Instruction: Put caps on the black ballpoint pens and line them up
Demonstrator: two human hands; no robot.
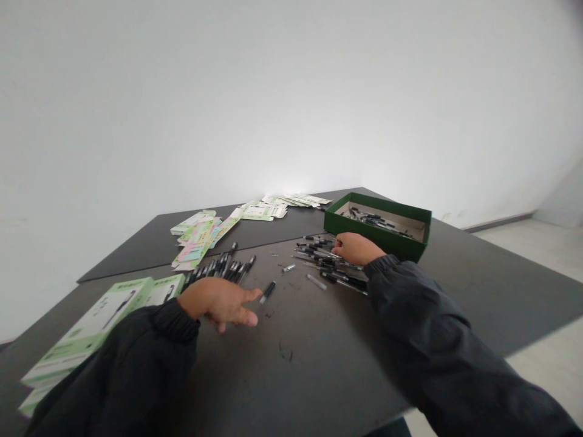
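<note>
My left hand (223, 300) hovers over the dark table, fingers spread and holding nothing. Just past its fingertips lies a short pen cap (268, 292), black with a clear end. Behind that hand is a heap of black pens (223, 267). My right hand (357, 248) is at a second pile of pens (319, 258), its fingers curled together at the pile's upper right. What those fingers grip, if anything, is hidden. Between the two piles lie a small clear piece (288, 267) and a whitish tube (316, 281).
A green box (378, 237) holding loose pens stands behind my right hand. Flattened green-and-white cartons (259, 210) spread along the back, with more cartons (198, 243) at left. Printed pen boxes (91, 328) are stacked beside my left forearm. A white wall (273, 103) rises behind the table.
</note>
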